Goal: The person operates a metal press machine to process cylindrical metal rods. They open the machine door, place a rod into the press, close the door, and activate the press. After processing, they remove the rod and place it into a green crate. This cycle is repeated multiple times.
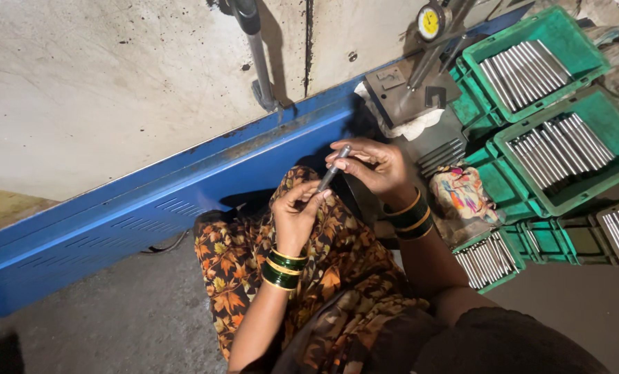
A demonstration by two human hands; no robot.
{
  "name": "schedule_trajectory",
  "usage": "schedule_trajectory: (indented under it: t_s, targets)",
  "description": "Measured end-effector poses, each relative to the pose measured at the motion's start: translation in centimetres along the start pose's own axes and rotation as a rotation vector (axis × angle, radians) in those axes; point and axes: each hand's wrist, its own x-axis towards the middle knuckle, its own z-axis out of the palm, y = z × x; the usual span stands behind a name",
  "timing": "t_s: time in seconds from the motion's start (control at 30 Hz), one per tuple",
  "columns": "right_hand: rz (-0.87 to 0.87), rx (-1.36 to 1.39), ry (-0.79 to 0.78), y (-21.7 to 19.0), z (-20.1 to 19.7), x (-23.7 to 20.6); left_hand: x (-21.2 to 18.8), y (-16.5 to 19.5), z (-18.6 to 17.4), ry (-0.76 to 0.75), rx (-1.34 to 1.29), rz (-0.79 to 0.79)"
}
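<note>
Two hands, one slim metal rod, held up over the lap.

Left hand [297, 211] pinches the lower end of the metal rod [333, 169], fingers closed around it; right hand [375, 165] pinches the upper end, its grip closed on the tip. So the rod spans between the two grips, just above the left and just inside the right. Its long axis runs on a slant, low end toward the person's knee, high end pointing up toward the blue panel [150, 201] and the dial gauge stand [420, 76]. Off beyond the right grip sit green crates [566, 41] packed with more rods, lying side by side, and a patterned cloth [465, 194] rests near the right wrist.
</note>
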Motion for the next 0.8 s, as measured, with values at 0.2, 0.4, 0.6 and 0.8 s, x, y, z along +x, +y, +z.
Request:
schedule_trajectory:
  t_s: [0.2,0.4,0.6,0.8]
  targets:
    - [0.014,-0.024,0.011,0.6,-0.1,-0.2,-0.2,1.4,-0.1,0.092,0.218,0.044]
    - [0.042,0.147,0.012,2.4,-0.7,-0.1,-0.5,0.9,-0.3,-0.041,0.189,0.015]
    - [0.065,0.121,0.010,2.8,-0.8,-0.2,-0.6,-0.6,-0.2,-0.313,-0.098,-0.063]
    - [0.119,0.097,-0.019,1.9,-0.9,-1.0,-0.9,-1.8,0.7,-0.415,-0.247,-0.159]
